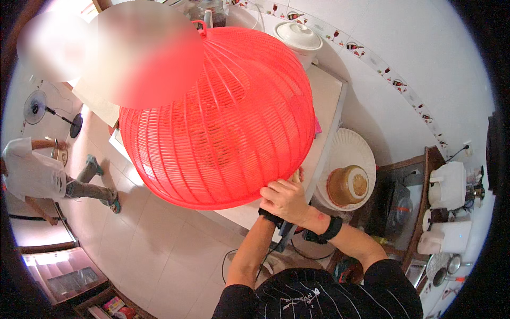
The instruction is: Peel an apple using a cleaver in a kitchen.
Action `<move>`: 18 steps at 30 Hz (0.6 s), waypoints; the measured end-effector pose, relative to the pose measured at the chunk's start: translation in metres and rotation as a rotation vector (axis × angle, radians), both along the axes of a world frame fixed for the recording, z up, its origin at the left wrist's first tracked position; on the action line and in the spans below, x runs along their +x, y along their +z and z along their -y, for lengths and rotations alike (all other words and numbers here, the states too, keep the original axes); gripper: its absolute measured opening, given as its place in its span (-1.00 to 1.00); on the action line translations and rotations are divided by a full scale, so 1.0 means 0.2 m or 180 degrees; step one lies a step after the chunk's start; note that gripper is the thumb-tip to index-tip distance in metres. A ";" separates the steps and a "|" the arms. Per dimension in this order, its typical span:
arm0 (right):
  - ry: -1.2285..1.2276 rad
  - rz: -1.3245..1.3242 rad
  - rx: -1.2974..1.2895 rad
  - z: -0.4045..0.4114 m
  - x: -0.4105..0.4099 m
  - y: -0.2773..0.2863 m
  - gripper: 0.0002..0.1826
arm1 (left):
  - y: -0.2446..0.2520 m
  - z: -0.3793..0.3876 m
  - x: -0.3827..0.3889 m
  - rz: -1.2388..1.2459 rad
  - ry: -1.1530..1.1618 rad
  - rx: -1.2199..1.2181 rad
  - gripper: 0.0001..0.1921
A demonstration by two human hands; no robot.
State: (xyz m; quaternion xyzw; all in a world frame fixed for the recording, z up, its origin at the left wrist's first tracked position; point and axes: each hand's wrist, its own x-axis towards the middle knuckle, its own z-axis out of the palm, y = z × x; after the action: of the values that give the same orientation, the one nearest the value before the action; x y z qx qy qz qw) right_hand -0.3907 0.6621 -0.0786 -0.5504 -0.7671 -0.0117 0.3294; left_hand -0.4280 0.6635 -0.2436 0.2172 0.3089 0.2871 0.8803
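A large red plastic mesh food cover (pixel 223 119) with a loop handle on top stands over the pale table before me. Dim shapes show through its slats, too unclear to name. My right hand (pixel 283 201) is curled at the cover's near rim, its wrist crossing over my left wrist. My left hand (pixel 301 174) is mostly hidden beneath it; only fingertips appear beside the rim. Something small and tan shows between the hands, but I cannot tell what it is or which hand holds it. Both wrists wear black bands.
A white lidded pot (pixel 298 38) stands behind the cover. At right, a brown basin (pixel 348 187) rests on a large white ribbed lid or tray (pixel 350 147). A person (pixel 36 171) walks at far left near a standing fan (pixel 36 107). Cables (pixel 312 255) hang below the table.
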 end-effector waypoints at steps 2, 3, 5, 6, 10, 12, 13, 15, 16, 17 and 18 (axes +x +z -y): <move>0.0012 0.0448 -0.0071 0.02 0.04 0.00 -0.81 | 0.02 0.02 -0.05 -0.0294 -0.0221 0.0364 -0.81; 0.0014 0.0438 -0.0106 0.03 0.04 -0.01 -0.82 | 0.03 0.04 -0.08 -0.0407 -0.0377 0.0541 -0.82; 0.0004 0.0409 -0.0197 0.05 0.05 -0.01 -0.82 | 0.07 0.07 -0.17 -0.0580 -0.0644 0.0953 -0.82; -0.0015 0.0391 -0.0261 0.05 0.05 -0.02 -0.82 | 0.09 0.11 -0.21 -0.0659 -0.0769 0.1158 -0.81; 0.0133 0.0247 -0.0393 0.11 0.08 -0.09 -0.83 | 0.16 0.12 -0.38 -0.0494 -0.1078 0.0219 -0.76; 0.0094 0.0278 -0.0422 0.14 0.06 -0.08 -0.84 | 0.16 0.12 -0.39 -0.0473 -0.0426 0.0189 -0.84; 0.0085 0.0298 -0.0456 0.15 0.05 -0.07 -0.84 | 0.13 0.11 -0.38 -0.0516 -0.0179 0.0214 -0.84; 0.0169 0.0239 -0.0409 0.16 0.02 -0.06 -0.84 | 0.08 0.09 -0.35 -0.0597 0.0254 0.0286 -0.83; 0.0194 0.0159 -0.0397 0.17 0.01 -0.06 -0.83 | 0.05 0.08 -0.34 -0.0614 0.0421 0.0303 -0.83; 0.0232 0.0149 -0.0389 0.17 0.00 -0.05 -0.83 | 0.03 0.08 -0.33 -0.0657 0.0553 0.0334 -0.83; 0.0280 0.0160 -0.0373 0.17 -0.02 -0.06 -0.83 | 0.01 0.07 -0.32 -0.0700 0.0660 0.0364 -0.82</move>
State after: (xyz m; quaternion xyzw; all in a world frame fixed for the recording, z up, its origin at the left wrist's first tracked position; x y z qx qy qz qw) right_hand -0.3943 0.6283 -0.0908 -0.5339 -0.7979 0.0339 0.2776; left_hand -0.4924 0.6486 -0.2423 0.2641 0.4073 0.3680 0.7930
